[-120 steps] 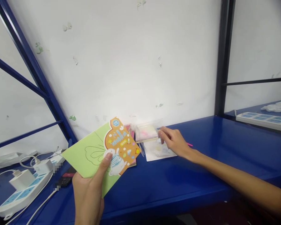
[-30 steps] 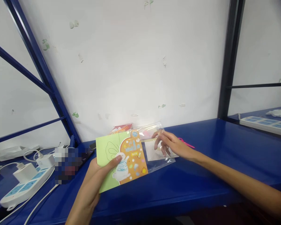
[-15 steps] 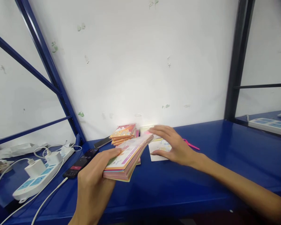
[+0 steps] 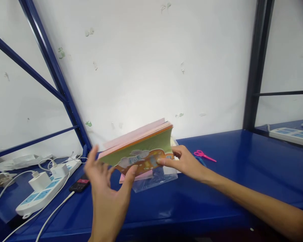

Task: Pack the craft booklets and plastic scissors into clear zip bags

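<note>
A thick booklet of coloured paper sheets (image 4: 138, 151) with a green and orange rabbit-print cover hangs tilted and bowed above the blue shelf. My right hand (image 4: 184, 164) pinches its right end between thumb and fingers. My left hand (image 4: 106, 191) is below its left end, with fingers spread and the thumb tip touching the lower edge. Beneath the booklet lie a pink paper sheet (image 4: 135, 177) and a clear plastic bag (image 4: 155, 179). The booklet hides most of what lies behind it.
Pink-handled scissors (image 4: 202, 155) lie on the blue shelf (image 4: 229, 188) right of my right hand. At the left are a white power strip (image 4: 47, 190) with chargers and cables, and a dark phone (image 4: 79, 185). A white wall and blue metal uprights (image 4: 257, 67) stand behind.
The paper stack has risen from my left hand's grip and now bows upward, cover facing me. My right hand has closed on its right end. My left fingers have spread apart.
</note>
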A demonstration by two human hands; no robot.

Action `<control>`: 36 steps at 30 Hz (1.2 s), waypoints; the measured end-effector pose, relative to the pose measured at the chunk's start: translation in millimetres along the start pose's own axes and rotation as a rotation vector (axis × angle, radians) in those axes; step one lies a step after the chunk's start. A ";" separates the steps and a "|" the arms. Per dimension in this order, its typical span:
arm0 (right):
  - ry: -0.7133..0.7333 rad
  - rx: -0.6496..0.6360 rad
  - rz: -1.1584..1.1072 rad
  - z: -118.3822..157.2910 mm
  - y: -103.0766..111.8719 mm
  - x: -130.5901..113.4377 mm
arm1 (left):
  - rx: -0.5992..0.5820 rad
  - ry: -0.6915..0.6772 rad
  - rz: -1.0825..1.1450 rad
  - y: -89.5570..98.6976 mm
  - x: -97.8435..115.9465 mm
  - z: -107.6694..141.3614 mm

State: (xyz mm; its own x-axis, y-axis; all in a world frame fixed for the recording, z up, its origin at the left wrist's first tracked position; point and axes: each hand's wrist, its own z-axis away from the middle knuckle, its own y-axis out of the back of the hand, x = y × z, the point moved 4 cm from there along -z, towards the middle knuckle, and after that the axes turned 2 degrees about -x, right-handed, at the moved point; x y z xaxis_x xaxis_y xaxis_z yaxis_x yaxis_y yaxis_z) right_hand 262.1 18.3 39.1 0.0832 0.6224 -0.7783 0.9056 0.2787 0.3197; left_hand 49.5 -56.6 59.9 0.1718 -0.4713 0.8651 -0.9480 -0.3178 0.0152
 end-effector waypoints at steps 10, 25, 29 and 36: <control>-0.109 -0.113 -0.245 4.7 -8.1 13.6 | -0.155 0.101 0.079 -5.5 -27.0 -9.5; -0.252 -0.037 0.467 -7.6 125.5 51.8 | -0.152 0.101 0.123 -4.0 -58.5 -16.5; -0.712 -0.217 0.897 18.3 177.9 117.4 | -0.183 0.127 0.155 -8.1 -59.8 -15.4; -0.855 -0.436 0.721 29.0 176.2 142.5 | -0.205 0.158 0.203 -12.0 -57.6 -14.7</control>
State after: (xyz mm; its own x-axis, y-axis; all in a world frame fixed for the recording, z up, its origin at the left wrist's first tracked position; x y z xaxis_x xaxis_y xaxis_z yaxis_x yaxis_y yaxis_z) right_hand 445.5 134.9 -31.1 0.9117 0.0960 -0.3994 0.3340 0.3928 0.8568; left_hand 47.0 -13.5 17.2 -0.0547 -0.3696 0.9276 -0.9956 -0.0501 -0.0787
